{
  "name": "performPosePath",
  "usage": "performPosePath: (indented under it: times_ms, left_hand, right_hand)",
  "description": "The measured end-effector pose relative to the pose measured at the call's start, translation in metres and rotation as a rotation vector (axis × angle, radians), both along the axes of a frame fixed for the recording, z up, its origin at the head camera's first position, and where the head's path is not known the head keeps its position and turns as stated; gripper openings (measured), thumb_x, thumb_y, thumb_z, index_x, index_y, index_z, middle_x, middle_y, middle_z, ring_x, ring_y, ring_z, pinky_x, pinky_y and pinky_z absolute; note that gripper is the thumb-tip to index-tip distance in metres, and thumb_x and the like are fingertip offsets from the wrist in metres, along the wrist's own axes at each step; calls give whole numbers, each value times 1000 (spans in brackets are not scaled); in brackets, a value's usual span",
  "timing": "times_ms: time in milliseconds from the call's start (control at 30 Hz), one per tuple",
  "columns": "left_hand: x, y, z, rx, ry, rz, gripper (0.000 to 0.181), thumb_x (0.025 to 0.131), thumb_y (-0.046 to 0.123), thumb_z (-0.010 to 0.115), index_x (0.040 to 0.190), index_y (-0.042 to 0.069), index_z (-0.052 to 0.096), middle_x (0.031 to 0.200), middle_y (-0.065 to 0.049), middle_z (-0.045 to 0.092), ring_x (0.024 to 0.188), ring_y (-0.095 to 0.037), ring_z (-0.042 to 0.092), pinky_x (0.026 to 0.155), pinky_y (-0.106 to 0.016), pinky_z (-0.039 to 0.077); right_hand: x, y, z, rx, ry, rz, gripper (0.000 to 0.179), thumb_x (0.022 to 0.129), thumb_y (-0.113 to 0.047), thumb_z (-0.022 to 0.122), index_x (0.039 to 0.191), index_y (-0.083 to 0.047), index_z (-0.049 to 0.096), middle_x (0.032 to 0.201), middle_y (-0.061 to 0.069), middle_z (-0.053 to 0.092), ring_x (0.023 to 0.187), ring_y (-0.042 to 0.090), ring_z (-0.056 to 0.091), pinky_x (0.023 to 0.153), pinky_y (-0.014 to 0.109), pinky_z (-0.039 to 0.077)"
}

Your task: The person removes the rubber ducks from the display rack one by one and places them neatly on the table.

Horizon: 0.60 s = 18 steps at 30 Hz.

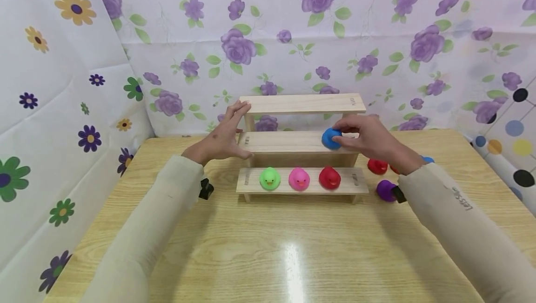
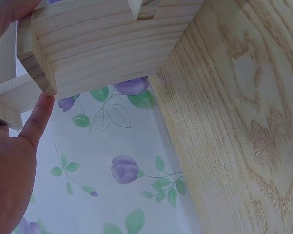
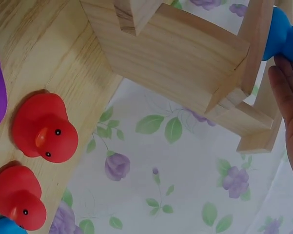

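A three-tier wooden shelf stands on the table. My left hand holds its left end, fingers at the top board's corner and thumb at the middle board's edge; in the left wrist view the thumb touches the wood. My right hand pinches a blue rubber duck at the right part of the middle board. The same blue duck shows at the right wrist view's edge, beside my fingers. On the lowest board sit a green duck, a pink duck and a red duck.
Right of the shelf, on the wooden table, lie a purple duck, red ducks and another blue duck, partly hidden by my right forearm in the head view. A flowered cloth hangs behind the table.
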<state>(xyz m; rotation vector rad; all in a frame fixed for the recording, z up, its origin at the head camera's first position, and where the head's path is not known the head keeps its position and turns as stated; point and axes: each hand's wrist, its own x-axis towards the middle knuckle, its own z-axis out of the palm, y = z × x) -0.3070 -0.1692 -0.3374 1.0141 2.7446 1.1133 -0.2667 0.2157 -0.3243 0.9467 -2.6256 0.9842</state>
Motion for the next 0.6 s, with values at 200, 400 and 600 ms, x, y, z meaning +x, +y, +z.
performPosePath:
  times_ms: [200, 400, 600]
  left_hand:
    - [0, 0, 0, -2, 7, -4, 123, 69, 7, 91, 161, 9, 9, 163, -7, -1, 152, -19, -5, 103, -43, 48]
    - [0, 0, 0, -7, 5, -3, 122, 70, 7, 90, 161, 10, 8, 163, -7, -2, 151, -22, 2, 104, -43, 47]
    - [0, 1, -1, -19, 5, 9, 123, 69, 6, 90, 161, 10, 8, 164, -7, -2, 151, -24, 8, 103, -42, 48]
  right_hand:
    - [9, 7, 6, 11, -2, -18, 23, 90, -7, 75, 113, -2, 73, 104, 8, 71, 95, 24, 67, 91, 50, 55]
    - [17, 15, 10, 30, -20, -71, 23, 90, -8, 74, 114, -5, 74, 105, 4, 70, 96, 20, 66, 89, 17, 52]
    - [24, 22, 13, 29, -16, -81, 23, 90, -7, 75, 113, -4, 74, 104, 4, 70, 96, 20, 66, 85, 7, 45]
